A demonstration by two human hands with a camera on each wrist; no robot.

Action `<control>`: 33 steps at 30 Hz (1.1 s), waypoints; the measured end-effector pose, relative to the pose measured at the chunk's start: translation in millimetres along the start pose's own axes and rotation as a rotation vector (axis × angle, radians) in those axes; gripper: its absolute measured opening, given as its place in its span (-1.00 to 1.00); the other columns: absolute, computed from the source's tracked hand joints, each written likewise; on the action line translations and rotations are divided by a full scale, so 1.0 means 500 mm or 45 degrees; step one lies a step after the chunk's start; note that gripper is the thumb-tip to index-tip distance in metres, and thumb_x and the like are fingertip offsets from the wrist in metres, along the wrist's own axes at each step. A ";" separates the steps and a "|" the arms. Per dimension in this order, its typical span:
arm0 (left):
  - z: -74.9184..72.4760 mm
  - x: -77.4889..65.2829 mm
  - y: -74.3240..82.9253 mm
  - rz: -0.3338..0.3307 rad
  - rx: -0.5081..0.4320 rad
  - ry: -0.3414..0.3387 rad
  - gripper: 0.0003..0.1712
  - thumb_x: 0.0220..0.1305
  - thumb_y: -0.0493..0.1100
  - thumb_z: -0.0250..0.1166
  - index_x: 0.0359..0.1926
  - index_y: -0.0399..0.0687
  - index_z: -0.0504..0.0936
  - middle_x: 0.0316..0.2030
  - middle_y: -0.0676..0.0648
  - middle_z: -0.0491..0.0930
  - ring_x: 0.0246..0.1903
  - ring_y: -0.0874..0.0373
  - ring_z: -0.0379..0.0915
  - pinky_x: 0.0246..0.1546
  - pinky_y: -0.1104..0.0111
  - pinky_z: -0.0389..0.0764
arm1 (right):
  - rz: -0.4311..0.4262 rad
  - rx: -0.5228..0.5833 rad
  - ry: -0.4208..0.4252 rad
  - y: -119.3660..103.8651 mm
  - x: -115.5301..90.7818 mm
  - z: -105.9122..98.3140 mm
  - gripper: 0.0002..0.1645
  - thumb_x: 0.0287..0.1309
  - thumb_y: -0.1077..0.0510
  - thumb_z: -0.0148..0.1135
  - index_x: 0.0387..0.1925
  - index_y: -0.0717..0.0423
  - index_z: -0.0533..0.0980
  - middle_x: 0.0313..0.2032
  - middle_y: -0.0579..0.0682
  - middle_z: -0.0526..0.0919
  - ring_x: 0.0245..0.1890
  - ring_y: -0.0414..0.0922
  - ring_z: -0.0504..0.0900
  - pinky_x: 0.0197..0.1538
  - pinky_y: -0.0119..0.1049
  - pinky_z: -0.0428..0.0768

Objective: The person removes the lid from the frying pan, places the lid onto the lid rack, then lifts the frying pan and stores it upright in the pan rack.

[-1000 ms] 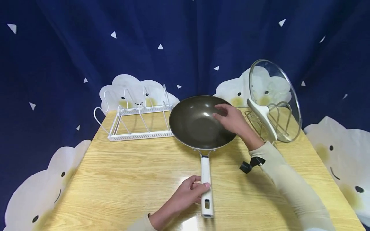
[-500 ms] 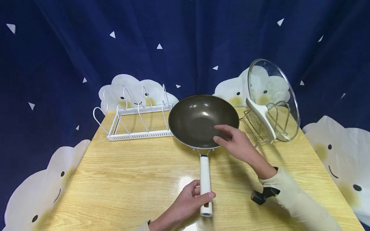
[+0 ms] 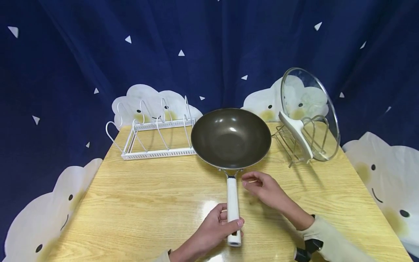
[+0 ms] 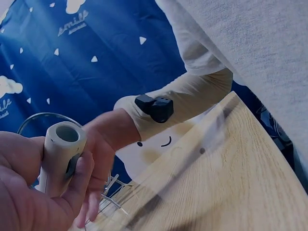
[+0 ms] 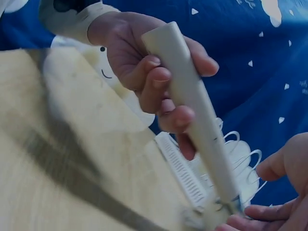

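A dark-coated wok (image 3: 229,142) with a long white handle (image 3: 232,194) is in the middle of the head view, its hollow facing up. My left hand (image 3: 217,227) grips the handle near its free end, thumb across the top. In the right wrist view the fingers of that left hand (image 5: 139,67) curl round the handle (image 5: 192,101). My right hand (image 3: 266,191) hovers just right of the handle's upper part, fingers loosely bent and holding nothing. Its fingertips (image 5: 257,211) appear close to the handle's wok end; contact there is hard to tell.
A white wire rack (image 3: 160,154) stands on the wooden table (image 3: 147,193) at the back left. At the right, a glass lid (image 3: 327,105) with a white handle (image 3: 296,131) leans in a small metal rack (image 3: 289,149). A blue curtain (image 3: 209,43) hangs behind.
My right hand has come from above the wok's interior toward me, down beside the handle. My left hand has slid slightly toward the handle's end; the wok is almost unmoved.
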State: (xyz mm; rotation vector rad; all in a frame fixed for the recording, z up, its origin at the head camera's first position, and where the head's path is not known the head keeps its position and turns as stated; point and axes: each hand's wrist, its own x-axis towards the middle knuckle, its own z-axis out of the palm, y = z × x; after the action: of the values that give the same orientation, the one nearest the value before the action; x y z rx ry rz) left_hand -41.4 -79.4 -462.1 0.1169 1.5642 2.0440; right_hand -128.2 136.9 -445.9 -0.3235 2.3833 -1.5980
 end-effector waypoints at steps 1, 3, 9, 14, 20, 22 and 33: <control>0.000 0.000 0.000 -0.002 0.002 0.001 -0.27 0.41 -0.14 0.33 0.35 -0.40 0.16 -0.09 -0.18 0.64 -0.18 0.03 0.66 -0.19 0.32 0.69 | 0.036 0.075 -0.028 0.006 0.002 0.004 -0.51 0.41 0.08 0.25 0.16 0.38 0.51 0.08 0.29 0.65 0.04 0.15 0.68 0.02 -0.07 0.70; -0.001 0.000 0.000 -0.006 0.008 0.002 -0.28 0.41 -0.14 0.33 0.35 -0.39 0.16 -0.08 -0.17 0.64 -0.17 0.02 0.66 -0.19 0.32 0.68 | 0.096 0.215 -0.093 0.019 0.007 0.011 -0.42 0.45 0.05 0.19 0.21 0.48 0.43 0.12 0.37 0.59 0.10 0.22 0.64 0.07 0.02 0.69; -0.002 -0.001 -0.001 -0.002 0.017 0.009 -0.29 0.40 -0.14 0.34 0.34 -0.38 0.19 -0.09 -0.17 0.66 -0.18 0.04 0.67 -0.20 0.31 0.69 | 0.214 0.541 -0.235 0.045 0.029 0.038 -0.31 0.50 -0.06 0.09 0.29 0.49 0.30 0.11 0.25 0.59 0.06 0.06 0.66 0.16 0.01 0.64; -0.002 -0.001 -0.003 0.011 0.007 0.006 -0.32 0.39 -0.16 0.33 0.32 -0.38 0.21 -0.11 -0.16 0.67 -0.20 0.08 0.67 -0.22 0.33 0.68 | 0.264 0.817 -0.306 0.052 0.045 0.064 -0.27 0.51 -0.13 0.04 0.30 0.45 0.26 0.02 0.19 0.60 0.01 0.01 0.65 0.10 -0.04 0.67; -0.002 0.000 -0.006 0.034 -0.018 -0.005 -0.34 0.39 -0.20 0.33 0.32 -0.37 0.20 -0.15 -0.14 0.68 -0.22 0.08 0.67 -0.25 0.34 0.68 | 0.344 1.138 -0.462 0.045 0.059 0.086 -0.03 0.55 -0.20 -0.07 0.50 0.44 -0.16 0.40 0.49 0.24 0.31 0.24 0.47 0.38 0.09 0.42; -0.002 0.000 -0.006 0.034 -0.013 -0.013 -0.36 0.39 -0.20 0.33 0.30 -0.36 0.22 -0.16 -0.13 0.68 -0.23 0.07 0.67 -0.25 0.34 0.68 | 0.369 1.254 -0.481 0.040 0.064 0.092 -0.07 0.56 -0.19 -0.08 0.50 0.37 -0.17 0.42 0.49 0.22 0.35 0.26 0.43 0.41 0.11 0.37; -0.007 0.003 -0.003 0.013 0.015 -0.021 -0.37 0.40 -0.18 0.33 0.29 -0.38 0.25 -0.13 -0.15 0.67 -0.24 0.06 0.69 -0.26 0.32 0.70 | 0.504 1.603 -0.424 0.010 0.074 0.111 -0.43 0.58 -0.21 -0.14 0.29 0.10 0.09 0.23 0.29 0.55 0.19 0.13 0.61 0.32 0.01 0.51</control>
State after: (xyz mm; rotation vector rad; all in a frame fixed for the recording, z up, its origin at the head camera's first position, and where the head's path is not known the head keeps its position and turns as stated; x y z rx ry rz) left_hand -43.4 -81.4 -464.8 0.1461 1.5687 2.0371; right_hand -144.9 78.8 -474.0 0.1339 0.8071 -2.1932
